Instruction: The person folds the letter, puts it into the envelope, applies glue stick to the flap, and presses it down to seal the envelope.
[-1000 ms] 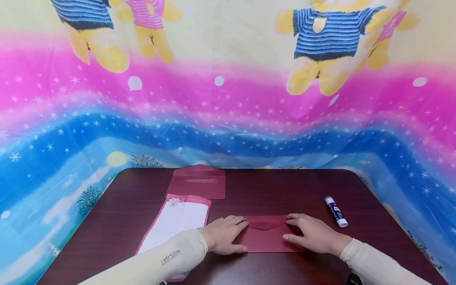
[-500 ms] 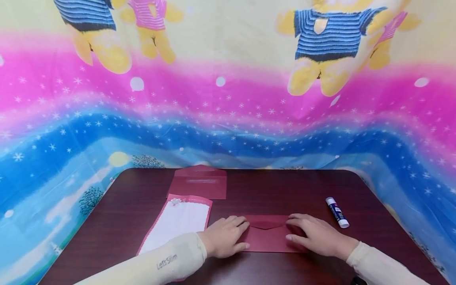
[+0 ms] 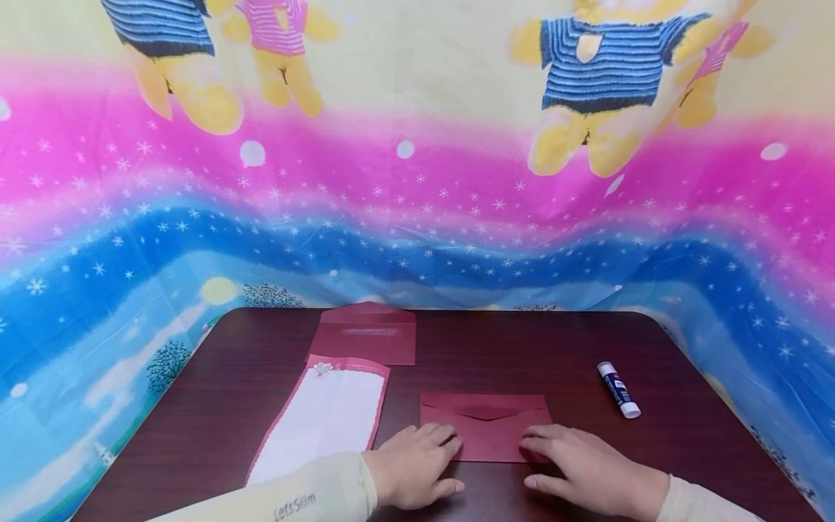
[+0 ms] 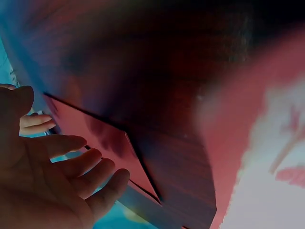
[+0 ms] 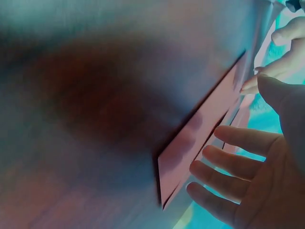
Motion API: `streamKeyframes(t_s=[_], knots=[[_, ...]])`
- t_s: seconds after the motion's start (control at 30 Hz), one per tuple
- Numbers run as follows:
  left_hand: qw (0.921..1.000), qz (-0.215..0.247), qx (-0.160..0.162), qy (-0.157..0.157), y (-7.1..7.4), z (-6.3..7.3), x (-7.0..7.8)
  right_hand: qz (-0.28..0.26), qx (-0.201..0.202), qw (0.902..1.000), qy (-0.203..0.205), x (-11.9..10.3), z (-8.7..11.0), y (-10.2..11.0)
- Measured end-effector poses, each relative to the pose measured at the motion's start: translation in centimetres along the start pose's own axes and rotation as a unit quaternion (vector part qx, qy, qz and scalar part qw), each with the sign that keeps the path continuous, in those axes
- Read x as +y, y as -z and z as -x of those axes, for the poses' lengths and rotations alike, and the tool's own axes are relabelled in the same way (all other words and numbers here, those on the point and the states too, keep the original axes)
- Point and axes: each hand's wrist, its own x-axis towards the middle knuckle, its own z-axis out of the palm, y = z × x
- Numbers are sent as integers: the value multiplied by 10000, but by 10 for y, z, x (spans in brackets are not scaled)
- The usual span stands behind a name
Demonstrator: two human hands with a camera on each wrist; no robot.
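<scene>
A dark red envelope [image 3: 489, 436] lies flat on the table with its pointed flap folded down toward the person. My left hand [image 3: 417, 464] is at its near left corner, fingers loosely bent and spread from the thumb. Opposite it, my right hand [image 3: 583, 464] has its fingertips over the near right corner, thumb below the near edge. Both wrist views show the palms facing the envelope [image 4: 107, 136], fingers slack and gripping nothing; in the right wrist view a gap shows between most fingertips and the envelope [image 5: 188, 152].
Left of the envelope lies a white letter sheet [image 3: 333, 409] with a red border, partly under the left sleeve [image 3: 306, 493]. A second red envelope [image 3: 365, 344], flap raised, is behind it at the table's back edge. A glue stick [image 3: 618, 390] lies on the right. A printed curtain [image 3: 417, 217] hangs behind.
Both hands have slid back toward the person, off the flap and down to the near corners, uncovering the envelope's upper corners. The envelope stays in place.
</scene>
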Motion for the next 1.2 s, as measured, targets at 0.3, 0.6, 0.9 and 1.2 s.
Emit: streamKeyframes(t_s=[0.3, 0.6, 0.9, 1.2], knots=[[10000, -58, -48, -41, -6, 2, 2, -100, -289, 9994, 132, -2, 3, -9], [9994, 167, -239, 164, -2, -10, -5, 32, -27, 10000, 63, 6, -11, -8], [9983, 360, -194, 406, 1, -28, -16, -174, -73, 9996, -206, 18, -29, 0], [9969, 434, -266, 607, 8, -46, -25, -218, 98, 9993, -275, 26, -47, 7]])
